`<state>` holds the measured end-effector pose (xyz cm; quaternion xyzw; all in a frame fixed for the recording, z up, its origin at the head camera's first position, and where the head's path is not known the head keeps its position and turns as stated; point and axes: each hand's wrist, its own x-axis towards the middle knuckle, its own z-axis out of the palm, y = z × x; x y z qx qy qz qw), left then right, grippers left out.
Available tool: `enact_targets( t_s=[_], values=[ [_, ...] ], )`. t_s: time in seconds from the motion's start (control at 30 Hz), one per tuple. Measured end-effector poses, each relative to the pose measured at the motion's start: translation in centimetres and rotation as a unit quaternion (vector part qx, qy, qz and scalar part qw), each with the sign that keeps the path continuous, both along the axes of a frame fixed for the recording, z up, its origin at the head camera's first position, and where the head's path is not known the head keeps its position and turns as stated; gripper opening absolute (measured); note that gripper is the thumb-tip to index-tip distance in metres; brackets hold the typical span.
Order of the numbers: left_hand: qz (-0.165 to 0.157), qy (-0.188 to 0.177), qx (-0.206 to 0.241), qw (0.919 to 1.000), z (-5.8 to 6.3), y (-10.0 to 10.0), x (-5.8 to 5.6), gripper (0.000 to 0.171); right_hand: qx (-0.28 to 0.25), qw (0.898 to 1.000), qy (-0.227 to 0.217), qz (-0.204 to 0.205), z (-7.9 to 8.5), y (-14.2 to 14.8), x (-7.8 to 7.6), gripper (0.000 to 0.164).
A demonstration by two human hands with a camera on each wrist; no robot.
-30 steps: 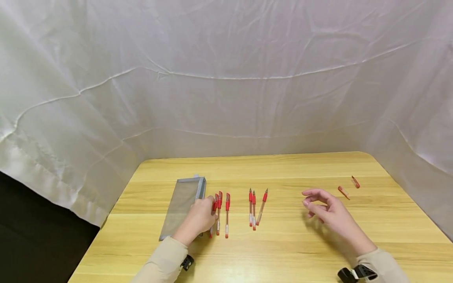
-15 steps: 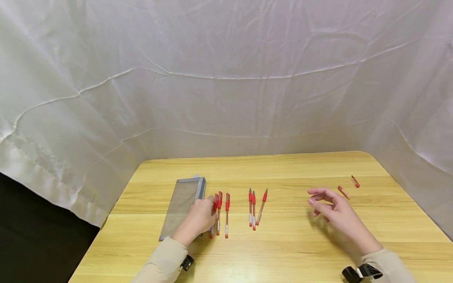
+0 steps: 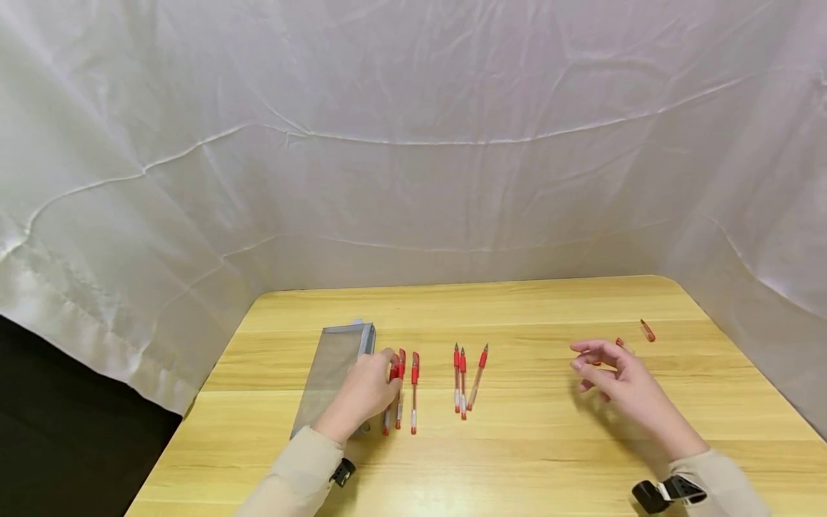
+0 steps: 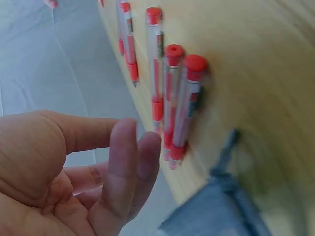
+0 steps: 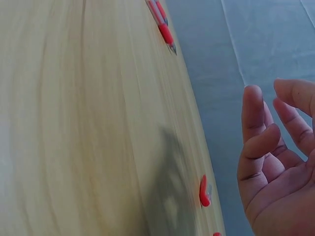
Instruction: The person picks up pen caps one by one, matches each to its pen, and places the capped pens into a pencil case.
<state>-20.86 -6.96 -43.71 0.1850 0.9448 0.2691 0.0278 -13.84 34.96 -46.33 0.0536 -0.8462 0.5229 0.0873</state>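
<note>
Now the right hand (image 3: 617,384) has been shifted outward above the table (image 3: 530,459), so that in the head view one of the two loose red caps (image 3: 647,330) is partly covered by its fingers. Those fingers are half bent, and nothing is seen to be held. Beside the grey pouch (image 3: 329,362), the left hand (image 3: 363,390) has been raised slightly, its fingers loosely curved; in the left wrist view no pen is seen gripped, though whether one is touched cannot be told. Three capped pens (image 3: 415,372) are laid near together just right of the pouch, and three uncapped pens (image 3: 462,363) lie mid-table, tips bared. From this, the capped group is judged to be released, while the uncapped group is left without caps
</note>
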Motion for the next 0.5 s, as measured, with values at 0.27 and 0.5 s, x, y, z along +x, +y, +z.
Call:
enact_targets(
  t_s=[0.27,0.5],
  values=[
    [-0.019,-0.009,0.016,0.9996,0.9,1.6,-0.6,0.029,0.019,1.000,-0.012,-0.006,0.2,0.9,0.1,0.036],
    [-0.041,-0.026,0.032,0.9983,1.1,3.5,-0.8,0.031,0.026,0.999,-0.022,0.000,0.1,1.9,0.3,0.039]
  ],
)
